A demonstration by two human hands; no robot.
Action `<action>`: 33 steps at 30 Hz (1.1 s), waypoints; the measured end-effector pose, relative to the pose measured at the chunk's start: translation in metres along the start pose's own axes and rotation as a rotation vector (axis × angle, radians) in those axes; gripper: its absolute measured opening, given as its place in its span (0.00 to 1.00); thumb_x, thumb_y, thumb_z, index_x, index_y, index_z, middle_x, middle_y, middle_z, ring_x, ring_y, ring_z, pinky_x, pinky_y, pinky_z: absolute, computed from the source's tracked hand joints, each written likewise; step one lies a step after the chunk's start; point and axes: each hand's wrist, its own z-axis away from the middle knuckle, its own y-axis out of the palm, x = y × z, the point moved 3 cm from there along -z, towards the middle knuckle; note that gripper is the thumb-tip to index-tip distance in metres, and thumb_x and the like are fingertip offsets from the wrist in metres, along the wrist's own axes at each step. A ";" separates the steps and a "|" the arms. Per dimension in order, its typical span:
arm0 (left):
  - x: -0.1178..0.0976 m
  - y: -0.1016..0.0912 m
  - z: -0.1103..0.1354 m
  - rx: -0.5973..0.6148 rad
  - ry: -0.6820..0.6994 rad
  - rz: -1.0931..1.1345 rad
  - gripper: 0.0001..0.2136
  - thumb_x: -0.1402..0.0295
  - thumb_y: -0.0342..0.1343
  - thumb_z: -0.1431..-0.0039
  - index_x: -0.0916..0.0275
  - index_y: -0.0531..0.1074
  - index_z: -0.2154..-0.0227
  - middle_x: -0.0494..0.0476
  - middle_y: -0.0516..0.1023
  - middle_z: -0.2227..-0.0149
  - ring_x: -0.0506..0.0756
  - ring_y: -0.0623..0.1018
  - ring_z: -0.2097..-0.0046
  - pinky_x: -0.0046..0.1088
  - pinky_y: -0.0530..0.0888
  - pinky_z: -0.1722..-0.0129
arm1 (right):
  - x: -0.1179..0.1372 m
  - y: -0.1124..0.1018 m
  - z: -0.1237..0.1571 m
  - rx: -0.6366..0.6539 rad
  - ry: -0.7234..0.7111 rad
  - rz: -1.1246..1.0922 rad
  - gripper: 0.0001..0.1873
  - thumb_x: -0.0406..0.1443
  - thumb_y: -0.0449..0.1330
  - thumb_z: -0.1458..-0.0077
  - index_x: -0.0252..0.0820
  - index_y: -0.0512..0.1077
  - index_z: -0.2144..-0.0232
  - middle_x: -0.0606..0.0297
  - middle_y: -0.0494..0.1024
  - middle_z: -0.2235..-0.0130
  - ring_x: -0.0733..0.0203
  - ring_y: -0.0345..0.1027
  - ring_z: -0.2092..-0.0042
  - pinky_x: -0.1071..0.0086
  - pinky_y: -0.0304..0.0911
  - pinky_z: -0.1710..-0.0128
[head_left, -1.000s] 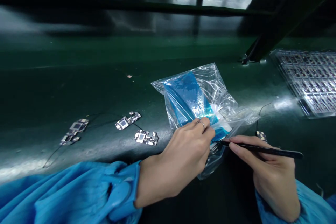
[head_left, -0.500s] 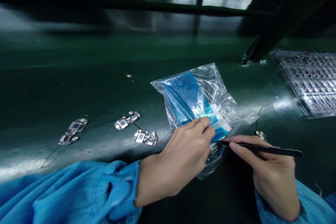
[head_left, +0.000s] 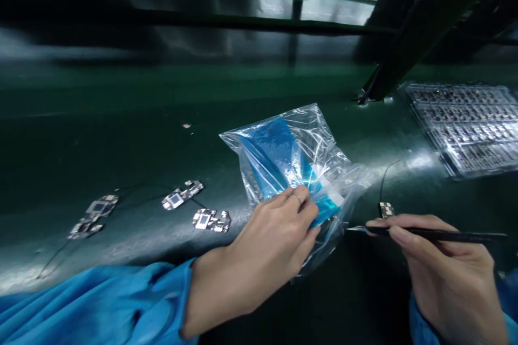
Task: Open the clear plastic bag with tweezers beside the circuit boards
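Note:
My left hand (head_left: 271, 242), ring on one finger, is closed on the near side of a clear plastic bag (head_left: 327, 145). Inside the bag lie a blue film sheet (head_left: 271, 145) and a white piece (head_left: 329, 188). In my right hand (head_left: 445, 264) are black tweezers (head_left: 461, 236), pinched between thumb and fingers and pointing left. Their tip is just right of the bag, with a small pale sliver at it that I cannot make out. Just beyond my right fingers sits a small circuit board (head_left: 387, 209) with a thin wire, partly hidden.
Several small circuit boards lie left of the bag, among them one board (head_left: 211, 220), another (head_left: 182, 195) and a wired pair (head_left: 92, 216). A clear tray (head_left: 453, 161) full of small parts is at the right. A dark post (head_left: 388, 75) rises from the green tabletop (head_left: 133, 145).
My right hand has drawn the tweezers rightwards, away from the bag and my left fingers. The left hand stays on the bag. The whole view has shifted a little.

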 end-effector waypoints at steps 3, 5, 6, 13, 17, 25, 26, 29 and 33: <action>-0.006 -0.001 0.005 -0.070 0.138 -0.138 0.12 0.68 0.43 0.37 0.65 0.70 0.60 0.65 0.71 0.55 0.64 0.72 0.57 0.43 0.73 0.63 | 0.001 -0.023 0.004 -0.079 -0.022 -0.006 0.03 0.31 0.67 0.57 0.44 0.79 0.76 0.67 0.81 0.72 0.62 0.76 0.68 0.80 0.70 0.63; -0.011 -0.002 0.006 -0.098 0.266 -0.228 0.14 0.66 0.41 0.37 0.64 0.70 0.58 0.65 0.72 0.53 0.66 0.72 0.55 0.46 0.71 0.62 | -0.001 -0.038 0.006 -0.169 -0.022 -0.003 0.03 0.31 0.67 0.58 0.44 0.78 0.76 0.67 0.80 0.73 0.62 0.76 0.69 0.80 0.70 0.63; -0.014 -0.003 0.005 -0.110 0.325 -0.259 0.14 0.65 0.41 0.37 0.63 0.70 0.57 0.64 0.73 0.53 0.66 0.72 0.55 0.46 0.70 0.61 | -0.002 -0.045 0.007 -0.222 -0.021 0.000 0.03 0.31 0.67 0.58 0.43 0.78 0.77 0.67 0.80 0.74 0.62 0.76 0.69 0.80 0.70 0.64; -0.044 0.005 -0.022 -0.128 0.586 -0.250 0.16 0.73 0.39 0.38 0.64 0.70 0.56 0.61 0.73 0.51 0.64 0.70 0.49 0.46 0.63 0.51 | -0.015 -0.063 0.005 -0.284 0.026 0.018 0.02 0.30 0.67 0.59 0.41 0.78 0.79 0.65 0.79 0.75 0.61 0.75 0.72 0.76 0.71 0.69; -0.054 0.025 -0.038 -0.049 0.703 -0.291 0.16 0.70 0.47 0.40 0.68 0.66 0.50 0.66 0.66 0.45 0.68 0.63 0.43 0.50 0.59 0.46 | -0.018 -0.068 0.002 -0.281 0.041 0.015 0.02 0.30 0.67 0.59 0.41 0.78 0.79 0.64 0.79 0.75 0.59 0.74 0.72 0.73 0.72 0.70; -0.047 0.032 -0.048 0.118 0.505 -0.310 0.19 0.62 0.54 0.43 0.64 0.67 0.50 0.65 0.65 0.44 0.68 0.63 0.43 0.51 0.62 0.46 | -0.024 -0.071 -0.006 -0.226 0.105 -0.017 0.01 0.33 0.67 0.58 0.40 0.79 0.78 0.63 0.79 0.74 0.59 0.74 0.71 0.72 0.71 0.70; -0.048 0.030 -0.049 0.111 0.501 -0.316 0.19 0.61 0.53 0.43 0.64 0.67 0.51 0.66 0.65 0.44 0.69 0.64 0.43 0.52 0.62 0.47 | -0.023 -0.071 -0.006 -0.229 0.115 -0.026 0.01 0.33 0.67 0.58 0.40 0.79 0.78 0.63 0.79 0.74 0.60 0.74 0.71 0.74 0.71 0.70; -0.053 0.023 -0.050 0.022 0.619 -0.319 0.16 0.64 0.50 0.40 0.65 0.68 0.51 0.64 0.66 0.45 0.68 0.64 0.43 0.50 0.62 0.47 | -0.019 -0.072 -0.007 -0.231 0.132 -0.035 0.02 0.33 0.67 0.58 0.40 0.78 0.78 0.64 0.79 0.75 0.63 0.74 0.71 0.79 0.70 0.69; -0.057 0.024 -0.047 -0.033 0.837 -0.312 0.13 0.68 0.48 0.39 0.63 0.71 0.55 0.58 0.72 0.50 0.63 0.67 0.46 0.44 0.61 0.45 | -0.014 -0.075 -0.008 -0.218 0.109 -0.032 0.01 0.33 0.67 0.58 0.42 0.78 0.77 0.64 0.79 0.74 0.60 0.75 0.71 0.75 0.71 0.68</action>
